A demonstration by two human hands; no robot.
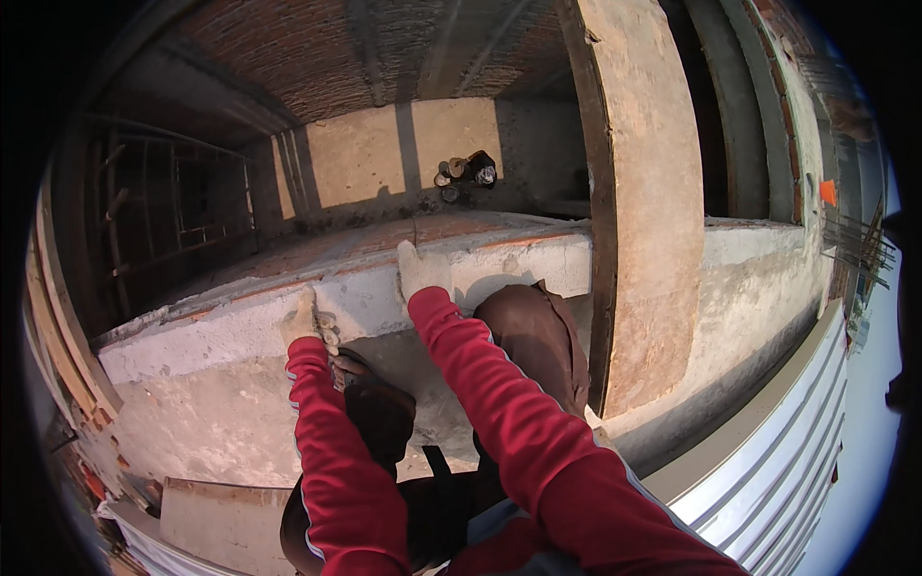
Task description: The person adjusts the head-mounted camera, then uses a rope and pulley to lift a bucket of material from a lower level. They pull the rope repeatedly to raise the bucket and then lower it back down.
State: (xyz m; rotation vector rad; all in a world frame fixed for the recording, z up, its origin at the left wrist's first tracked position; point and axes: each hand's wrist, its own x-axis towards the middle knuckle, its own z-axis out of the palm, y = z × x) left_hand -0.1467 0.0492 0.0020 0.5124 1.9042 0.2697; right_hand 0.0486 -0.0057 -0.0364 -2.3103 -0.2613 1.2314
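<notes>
Both my hands are in pale gloves at a whitish concrete ledge (211,322), below red sleeves. My left hand (303,319) is against the ledge's near edge, thumb pointing away from me and the other fingers curled beside my dark shoe. Whether those fingers hold anything is hidden. Farther right, my right hand (428,268) lies on the ledge top, one finger stretched out toward the far side. Its pale glove blends with the concrete, and I see nothing held in it. My bent knee (538,331) in brown trousers is just right of that hand.
Past the ledge is a drop to a lower space with brick walls (279,53) and several small objects (463,175) on its sunlit floor. An upright wooden board (653,202) stands close on the right. Corrugated metal sheeting (759,480) is at lower right, timber planks (62,307) at left.
</notes>
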